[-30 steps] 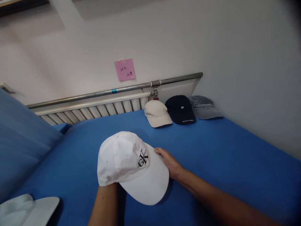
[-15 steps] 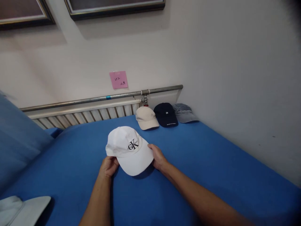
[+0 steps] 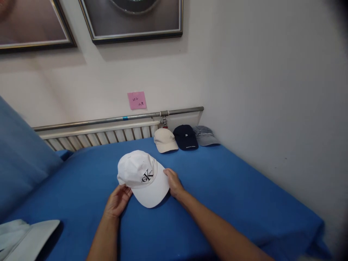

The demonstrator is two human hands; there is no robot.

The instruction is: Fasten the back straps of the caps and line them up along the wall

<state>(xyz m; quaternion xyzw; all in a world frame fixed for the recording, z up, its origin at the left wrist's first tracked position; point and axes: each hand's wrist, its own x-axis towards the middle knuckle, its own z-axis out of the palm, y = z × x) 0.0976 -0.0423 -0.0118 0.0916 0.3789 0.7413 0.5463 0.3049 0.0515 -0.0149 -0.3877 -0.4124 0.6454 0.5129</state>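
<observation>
A white baseball cap [image 3: 137, 170] with black "CK" lettering is held over the blue-covered table, its brim pointing towards me and to the right. My left hand [image 3: 119, 200] grips its lower left edge, with some fingertips hidden under the cap. On the right side of the brim, my right hand [image 3: 174, 183] pinches the edge, thumb on top. Behind it, by the wall, a beige cap [image 3: 165, 140], a black cap [image 3: 186, 137] and a grey cap [image 3: 205, 136] sit side by side. Part of a pale cap [image 3: 27, 239] shows at the lower left corner.
Blue cloth covers the table [image 3: 233, 195]. A radiator [image 3: 92, 139] and a metal pipe [image 3: 108, 121] run along the back wall, below a pink note [image 3: 137, 100] and framed pictures [image 3: 136, 39]. A blue curtain [image 3: 21, 145] hangs at the left.
The white cap and both hands appear slightly further left and lower. My left hand's fingers look looser at the cap's edge. The camera view has tilted up a little.
</observation>
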